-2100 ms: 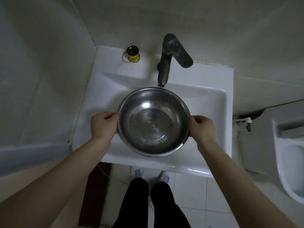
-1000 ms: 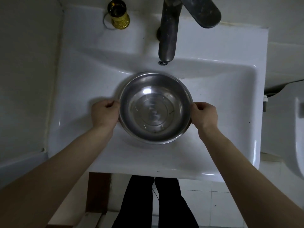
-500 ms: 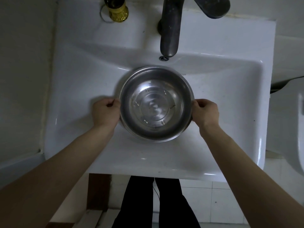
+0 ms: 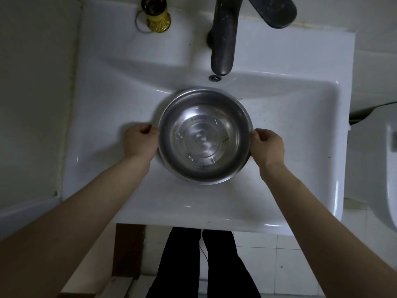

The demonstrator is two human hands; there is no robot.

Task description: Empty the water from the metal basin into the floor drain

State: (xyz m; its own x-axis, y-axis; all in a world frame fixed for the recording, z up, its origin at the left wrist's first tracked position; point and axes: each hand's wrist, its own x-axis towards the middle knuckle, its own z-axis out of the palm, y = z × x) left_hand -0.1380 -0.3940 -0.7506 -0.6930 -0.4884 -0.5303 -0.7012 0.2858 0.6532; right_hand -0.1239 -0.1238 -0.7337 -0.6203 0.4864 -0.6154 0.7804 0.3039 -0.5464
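A round metal basin (image 4: pixel 205 135) sits level in the middle of the white washbasin (image 4: pixel 300 147), with a shallow layer of clear water rippling on its bottom. My left hand (image 4: pixel 140 140) grips the basin's left rim with curled fingers. My right hand (image 4: pixel 266 146) grips the right rim the same way. No floor drain is in view.
A dark tap (image 4: pixel 223 37) reaches over the washbasin just behind the metal basin. A gold-coloured bottle (image 4: pixel 156 15) stands at the back left corner. A white toilet (image 4: pixel 384 168) is at the right. Tiled floor (image 4: pixel 275 263) and my dark-trousered legs (image 4: pixel 204 265) show below.
The view has come closer over the washbasin and the metal basin now sits farther back toward the tap. Both hands have stayed on its rim.
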